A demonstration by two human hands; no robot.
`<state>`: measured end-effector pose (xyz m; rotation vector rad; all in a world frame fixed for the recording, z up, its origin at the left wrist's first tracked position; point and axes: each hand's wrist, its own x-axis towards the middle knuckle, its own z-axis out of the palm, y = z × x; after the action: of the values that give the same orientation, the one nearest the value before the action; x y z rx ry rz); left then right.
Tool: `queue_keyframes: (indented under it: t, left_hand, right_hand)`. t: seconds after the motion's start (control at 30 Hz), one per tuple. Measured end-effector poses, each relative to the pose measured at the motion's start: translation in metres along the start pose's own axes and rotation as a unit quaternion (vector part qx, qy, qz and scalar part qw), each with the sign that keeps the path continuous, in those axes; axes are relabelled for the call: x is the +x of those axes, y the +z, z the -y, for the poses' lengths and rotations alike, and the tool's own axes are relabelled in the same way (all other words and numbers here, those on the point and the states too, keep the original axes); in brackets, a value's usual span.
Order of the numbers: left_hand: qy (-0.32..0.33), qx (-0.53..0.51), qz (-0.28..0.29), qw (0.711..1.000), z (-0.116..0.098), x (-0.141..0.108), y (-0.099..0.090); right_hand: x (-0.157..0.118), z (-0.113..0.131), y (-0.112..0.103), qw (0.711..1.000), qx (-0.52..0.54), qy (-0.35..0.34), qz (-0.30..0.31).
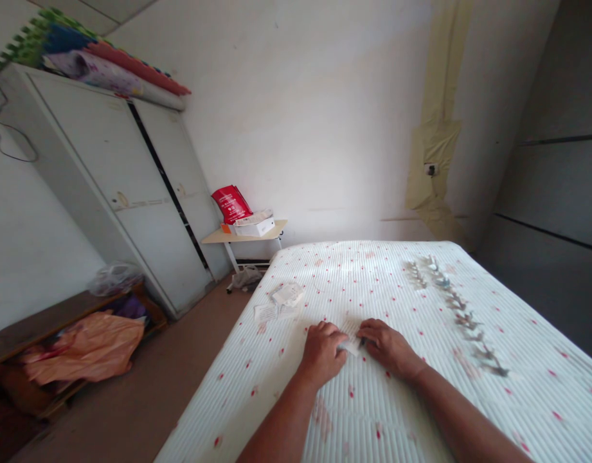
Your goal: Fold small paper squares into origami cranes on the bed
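Observation:
A small piece of printed paper (pixel 351 347) lies between my hands on the white quilted cover (pixel 286 392) with red dots. My left hand (pixel 324 350) grips its left side, with the fingers bent and close together. On the right side, the curled fingers of my right hand (pixel 387 347) pinch the same paper; the fingertips are partly hidden. To the left beyond my left hand lie several loose paper sheets (pixel 287 296). A line of small folded paper figures (pixel 464 319) runs along the right of the cover, with a smaller cluster (pixel 415 275) beside its far end.
Past the far left corner stands a small table (pixel 218 236) with a red bag (pixel 231 204) and a white box (pixel 257 227). A grey cabinet (pixel 103 167) carries rolled mats (pixel 117 71). An orange plastic bag (pixel 88 347) sits on a low shelf.

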<state>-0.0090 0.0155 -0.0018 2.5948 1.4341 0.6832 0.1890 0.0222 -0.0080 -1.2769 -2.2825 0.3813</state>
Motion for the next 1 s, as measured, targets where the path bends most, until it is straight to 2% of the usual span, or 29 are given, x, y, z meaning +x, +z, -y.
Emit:
queue_keyframes:
  t: [0.23, 0.53, 0.83, 1.0]
  left_hand:
    - [0.016, 0.018, 0.012, 1.0, 0.0, 0.0, 0.0]
    - [-0.003, 0.017, -0.003, 1.0, 0.0, 0.002, 0.003]
    - [-0.039, 0.007, -0.029, 0.999, 0.004, 0.004, 0.009]
    - [-0.08, 0.005, -0.048, 0.996, 0.007, 0.005, 0.013]
  right_hand:
    - [0.0, 0.001, 0.0, 1.0, -0.009, 0.001, 0.008]
    - [0.001, 0.0, 0.0, 1.0, -0.019, 0.006, 0.018]
    - [0.004, 0.004, 0.0, 0.999, -0.023, 0.034, 0.004]
    - [0.009, 0.003, 0.004, 0.996, -0.025, 0.089, 0.001]
